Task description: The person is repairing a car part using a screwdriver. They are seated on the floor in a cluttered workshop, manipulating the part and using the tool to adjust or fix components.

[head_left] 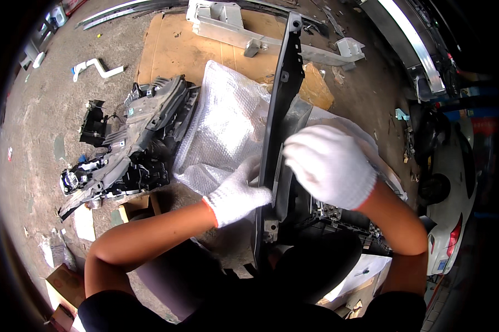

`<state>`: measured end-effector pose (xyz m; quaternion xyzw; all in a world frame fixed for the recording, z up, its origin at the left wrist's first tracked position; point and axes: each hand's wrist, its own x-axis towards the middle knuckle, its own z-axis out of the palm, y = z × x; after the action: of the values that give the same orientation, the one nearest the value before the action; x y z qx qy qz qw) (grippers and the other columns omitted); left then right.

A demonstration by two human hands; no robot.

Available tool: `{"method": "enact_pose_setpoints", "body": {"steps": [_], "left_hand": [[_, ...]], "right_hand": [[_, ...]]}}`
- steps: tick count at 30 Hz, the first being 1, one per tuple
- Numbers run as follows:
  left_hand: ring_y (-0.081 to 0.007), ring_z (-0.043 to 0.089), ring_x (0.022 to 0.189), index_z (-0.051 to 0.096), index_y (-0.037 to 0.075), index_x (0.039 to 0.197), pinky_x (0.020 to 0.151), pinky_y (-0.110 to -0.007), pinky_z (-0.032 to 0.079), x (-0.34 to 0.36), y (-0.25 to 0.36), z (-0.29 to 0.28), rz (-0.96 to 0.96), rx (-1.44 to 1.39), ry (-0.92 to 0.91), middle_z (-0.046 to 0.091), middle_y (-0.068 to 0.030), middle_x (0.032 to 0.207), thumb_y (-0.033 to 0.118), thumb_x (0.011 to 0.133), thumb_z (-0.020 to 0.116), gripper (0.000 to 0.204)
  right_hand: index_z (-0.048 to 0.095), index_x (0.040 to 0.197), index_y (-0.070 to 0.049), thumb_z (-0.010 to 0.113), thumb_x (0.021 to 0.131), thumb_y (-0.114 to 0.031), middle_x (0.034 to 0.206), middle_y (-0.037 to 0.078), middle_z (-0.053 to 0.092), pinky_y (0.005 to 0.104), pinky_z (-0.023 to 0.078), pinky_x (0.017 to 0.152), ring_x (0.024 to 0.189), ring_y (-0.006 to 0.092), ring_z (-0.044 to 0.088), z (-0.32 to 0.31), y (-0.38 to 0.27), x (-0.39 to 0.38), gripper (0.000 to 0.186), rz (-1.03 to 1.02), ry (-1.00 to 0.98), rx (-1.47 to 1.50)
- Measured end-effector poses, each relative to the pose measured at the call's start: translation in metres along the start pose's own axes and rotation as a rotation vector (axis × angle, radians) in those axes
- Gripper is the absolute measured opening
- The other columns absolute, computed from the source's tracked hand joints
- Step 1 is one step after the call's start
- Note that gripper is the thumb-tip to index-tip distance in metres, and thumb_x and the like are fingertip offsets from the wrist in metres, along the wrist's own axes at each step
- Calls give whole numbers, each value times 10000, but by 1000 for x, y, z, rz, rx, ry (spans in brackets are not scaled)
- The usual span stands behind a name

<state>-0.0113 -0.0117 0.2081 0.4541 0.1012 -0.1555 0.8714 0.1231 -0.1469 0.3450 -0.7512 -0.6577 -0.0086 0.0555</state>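
Note:
Both my hands wear white knit gloves. My left hand (239, 192) presses against the left side of a long dark plastic trim panel (281, 94) that stands on edge and runs away from me. My right hand (329, 164) curls over the panel's right side near its lower part, fingers closed on it. The panel rests over a sheet of bubble wrap (227, 127). Below my hands sits a black part with metal fittings (329, 213), partly hidden by my arms and knees.
A dismantled black headlamp assembly (130, 146) lies on the concrete floor at left. Flat cardboard (172, 47) carries a silver metal bracket beam (260, 39). A white car (451, 182) stands at right. Cardboard boxes (64, 285) and scraps lie at lower left.

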Motion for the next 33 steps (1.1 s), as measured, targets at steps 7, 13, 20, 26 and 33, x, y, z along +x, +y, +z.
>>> {"method": "enact_pose_setpoints", "body": {"steps": [7, 13, 20, 26, 33], "left_hand": [[-222, 555, 1184, 259, -87, 1484, 994, -301, 467, 10, -19, 6, 70, 58, 109, 545, -186, 1343, 68, 808, 668, 806], [-196, 582, 1146, 340, -78, 1433, 982, -286, 472, 8, -17, 3, 124, 153, 65, 589, -157, 1295, 91, 837, 653, 694], [-362, 642, 1087, 481, 7, 1268, 962, -375, 478, -4, -6, 11, 135, 339, 169, 670, -192, 1117, 221, 771, 647, 565], [-396, 639, 1087, 458, 11, 1276, 971, -414, 483, -18, -2, 8, 104, 374, 131, 666, -217, 1131, 228, 765, 651, 588], [-422, 633, 1064, 442, -20, 1264, 947, -426, 486, -19, -1, 5, 80, 437, 96, 660, -248, 1106, 216, 765, 642, 587]], "right_hand": [[747, 1055, -81, 507, 842, -217, 1103, 130, 723, 456, 540, 800, 1018, 300, 680, 45, -6, 82, 348, 49, -1472, -425], [749, 1045, -84, 509, 842, -222, 1092, 127, 724, 455, 540, 796, 1008, 300, 682, 109, 3, 93, 343, 29, -1643, -529], [750, 1035, -88, 510, 843, -228, 1079, 124, 726, 454, 540, 792, 996, 300, 683, 135, 6, 87, 338, 90, -1654, -587], [752, 1026, -92, 512, 843, -233, 1068, 120, 727, 453, 540, 788, 986, 300, 685, 141, 4, 82, 333, 72, -1724, -642], [753, 1015, -96, 513, 843, -239, 1055, 117, 728, 452, 541, 783, 973, 300, 686, 147, 10, 87, 328, 50, -1718, -670]]}}
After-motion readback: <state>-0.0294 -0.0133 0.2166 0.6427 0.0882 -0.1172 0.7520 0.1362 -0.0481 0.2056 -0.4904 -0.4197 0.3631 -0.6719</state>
